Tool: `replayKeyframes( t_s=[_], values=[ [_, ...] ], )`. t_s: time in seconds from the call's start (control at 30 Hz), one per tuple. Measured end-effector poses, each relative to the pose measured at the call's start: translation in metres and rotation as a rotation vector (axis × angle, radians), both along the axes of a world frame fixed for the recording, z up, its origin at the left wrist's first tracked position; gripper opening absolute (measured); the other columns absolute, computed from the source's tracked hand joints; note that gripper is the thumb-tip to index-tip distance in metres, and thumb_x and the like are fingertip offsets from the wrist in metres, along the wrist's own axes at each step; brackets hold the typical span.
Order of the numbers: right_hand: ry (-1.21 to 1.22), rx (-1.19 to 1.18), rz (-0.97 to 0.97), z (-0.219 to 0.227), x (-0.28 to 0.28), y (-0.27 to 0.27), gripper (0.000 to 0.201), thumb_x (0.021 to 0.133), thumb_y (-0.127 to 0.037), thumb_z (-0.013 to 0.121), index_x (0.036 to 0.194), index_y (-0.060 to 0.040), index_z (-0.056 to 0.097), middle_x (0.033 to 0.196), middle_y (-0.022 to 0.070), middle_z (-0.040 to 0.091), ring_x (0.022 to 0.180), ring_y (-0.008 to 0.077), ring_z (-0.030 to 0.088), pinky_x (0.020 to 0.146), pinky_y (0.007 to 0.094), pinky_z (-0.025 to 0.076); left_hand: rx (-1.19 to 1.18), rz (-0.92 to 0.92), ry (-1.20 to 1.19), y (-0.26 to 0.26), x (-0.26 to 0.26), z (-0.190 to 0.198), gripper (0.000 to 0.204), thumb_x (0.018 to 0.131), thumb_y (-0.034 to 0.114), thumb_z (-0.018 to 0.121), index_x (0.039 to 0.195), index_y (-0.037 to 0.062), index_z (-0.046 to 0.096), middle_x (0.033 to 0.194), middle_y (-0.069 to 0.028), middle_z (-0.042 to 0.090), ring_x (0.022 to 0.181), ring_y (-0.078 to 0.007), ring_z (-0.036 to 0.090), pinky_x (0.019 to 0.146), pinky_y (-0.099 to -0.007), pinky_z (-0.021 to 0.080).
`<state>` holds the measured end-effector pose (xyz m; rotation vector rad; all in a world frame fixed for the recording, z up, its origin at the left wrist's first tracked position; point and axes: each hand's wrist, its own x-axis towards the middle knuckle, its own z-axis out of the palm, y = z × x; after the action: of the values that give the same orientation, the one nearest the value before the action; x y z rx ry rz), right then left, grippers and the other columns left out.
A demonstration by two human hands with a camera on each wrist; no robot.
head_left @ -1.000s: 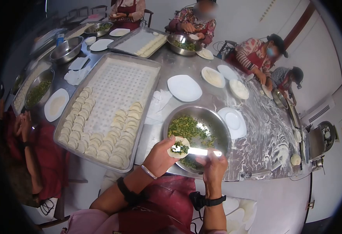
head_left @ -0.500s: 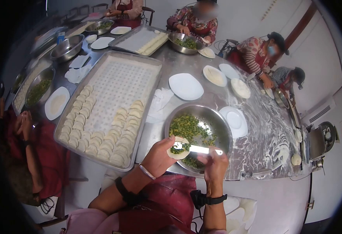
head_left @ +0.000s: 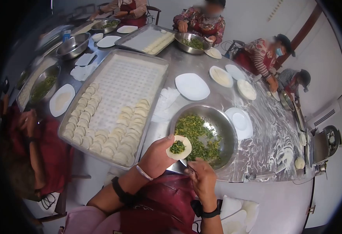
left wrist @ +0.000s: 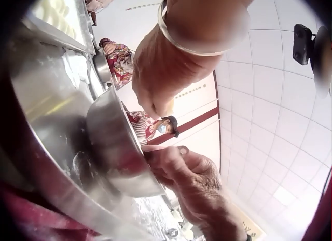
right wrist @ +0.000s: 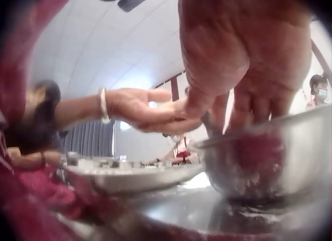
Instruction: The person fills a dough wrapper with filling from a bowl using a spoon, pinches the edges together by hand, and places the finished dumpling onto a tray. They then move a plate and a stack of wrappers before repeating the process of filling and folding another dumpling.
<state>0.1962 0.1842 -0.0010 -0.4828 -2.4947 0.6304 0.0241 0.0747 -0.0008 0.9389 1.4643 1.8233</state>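
In the head view my left hand [head_left: 158, 158] holds a round dough wrapper [head_left: 184, 147] with a mound of chopped green filling [head_left: 177, 147] at its middle, over the near left rim of a steel bowl [head_left: 233, 156]. Chopped greens [head_left: 196, 130] lie inside that bowl. Just right of the wrapper, my right hand [head_left: 204, 181] grips the handle of a spatula, whose metal [head_left: 183, 162] shows only in part below the wrapper. The left wrist view has my right hand [left wrist: 192, 186] beside the bowl [left wrist: 116, 147]; the wrapper is mostly hidden there.
Left of the bowl lies a large tray [head_left: 97, 153] with rows of folded dumplings [head_left: 120, 146]. White plates [head_left: 192, 86] and a small dish [head_left: 241, 123] stand behind and right of the bowl. Flour covers the table's right side [head_left: 272, 136]. Other people work around the table.
The spatula has come off the filling and dropped below the wrapper with my right hand, which moved down and left. The wrapper now lies more open to view. The head view has shifted slightly.
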Motion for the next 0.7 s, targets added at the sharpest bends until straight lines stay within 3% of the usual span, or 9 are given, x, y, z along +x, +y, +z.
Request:
replayKeyframes(
  t_s=[0.07, 0.13, 0.2, 0.33, 0.4, 0.5, 0.6, 0.7],
  values=[
    [0.028, -0.02, 0.03, 0.018, 0.0, -0.006, 0.036, 0.073, -0.018, 0.08, 0.105, -0.0038, 0.069, 0.108, 0.0161, 0.068, 0.11, 0.0392, 0.062, 0.092, 0.044, 0.051, 0.074, -0.032, -0.535, 0.002, 0.004, 0.007, 0.029, 0.086, 0.0, 0.067, 0.113, -0.0059, 0.059, 0.107, -0.0185, 0.065, 0.1, -0.028, 0.065, 0.089, -0.0344, 0.051],
    [0.148, -0.044, -0.004, 0.037, -0.003, -0.012, 0.043, 0.07, -0.021, 0.082, 0.108, -0.0036, 0.069, 0.117, 0.017, 0.067, 0.119, 0.041, 0.057, 0.098, 0.0455, 0.048, 0.132, -0.105, -0.932, 0.0, 0.006, 0.021, 0.028, 0.089, 0.0, 0.064, 0.115, -0.0054, 0.059, 0.109, -0.0174, 0.065, 0.101, -0.027, 0.065, 0.09, -0.0339, 0.051],
    [0.221, 0.012, 0.052, 0.043, -0.008, -0.014, 0.038, 0.07, -0.012, 0.081, 0.106, -0.0053, 0.07, 0.123, 0.0169, 0.064, 0.122, 0.0409, 0.055, 0.099, 0.0482, 0.047, 0.17, -0.219, -1.192, -0.007, 0.007, 0.038, 0.026, 0.093, 0.002, 0.059, 0.119, -0.0046, 0.057, 0.113, -0.0156, 0.065, 0.102, -0.0252, 0.065, 0.091, -0.0334, 0.051],
    [0.319, 0.073, 0.114, 0.041, -0.018, -0.015, 0.026, 0.072, -0.003, 0.078, 0.097, -0.0063, 0.071, 0.121, 0.015, 0.065, 0.122, 0.0408, 0.056, 0.098, 0.0486, 0.048, 0.038, -0.255, -0.77, -0.01, 0.017, 0.036, 0.032, 0.102, 0.012, 0.047, 0.129, -0.004, 0.051, 0.121, -0.0124, 0.06, 0.109, -0.0209, 0.061, 0.095, -0.0334, 0.05],
    [0.333, 0.089, 0.114, 0.039, -0.019, -0.013, 0.022, 0.072, -0.003, 0.078, 0.093, -0.0054, 0.071, 0.119, 0.0148, 0.066, 0.121, 0.0406, 0.057, 0.097, 0.0479, 0.049, 0.1, -0.383, -0.747, -0.018, 0.015, 0.035, 0.043, 0.106, 0.026, 0.043, 0.137, -0.0044, 0.045, 0.13, -0.0134, 0.054, 0.119, -0.0198, 0.055, 0.101, -0.035, 0.047],
    [0.367, 0.019, 0.059, 0.044, -0.026, -0.019, 0.019, 0.073, -0.002, 0.077, 0.091, -0.004, 0.07, 0.115, 0.015, 0.068, 0.119, 0.0398, 0.059, 0.096, 0.0463, 0.05, -0.076, -0.324, -0.517, -0.022, 0.021, 0.044, 0.043, 0.102, 0.02, 0.052, 0.137, -0.0035, 0.046, 0.125, -0.0098, 0.058, 0.113, -0.0144, 0.057, 0.095, -0.0307, 0.05],
    [0.407, -0.03, 0.03, 0.043, -0.031, -0.021, 0.017, 0.074, -0.001, 0.075, 0.09, -0.0028, 0.071, 0.112, 0.0156, 0.069, 0.118, 0.0383, 0.06, 0.095, 0.0446, 0.05, -0.104, -0.277, -0.227, -0.026, 0.022, 0.05, 0.044, 0.096, 0.017, 0.059, 0.134, -0.0036, 0.051, 0.112, -0.007, 0.064, 0.102, -0.011, 0.059, 0.088, -0.0255, 0.05],
    [0.428, -0.049, 0.022, 0.045, -0.035, -0.022, 0.014, 0.075, 0.0, 0.074, 0.089, -0.0019, 0.071, 0.11, 0.0156, 0.07, 0.116, 0.0375, 0.061, 0.095, 0.0436, 0.05, -0.13, -0.254, -0.099, -0.025, 0.022, 0.052, 0.04, 0.097, 0.012, 0.057, 0.133, -0.0056, 0.052, 0.114, -0.0064, 0.065, 0.106, -0.01, 0.059, 0.091, -0.0266, 0.05]
  ],
)
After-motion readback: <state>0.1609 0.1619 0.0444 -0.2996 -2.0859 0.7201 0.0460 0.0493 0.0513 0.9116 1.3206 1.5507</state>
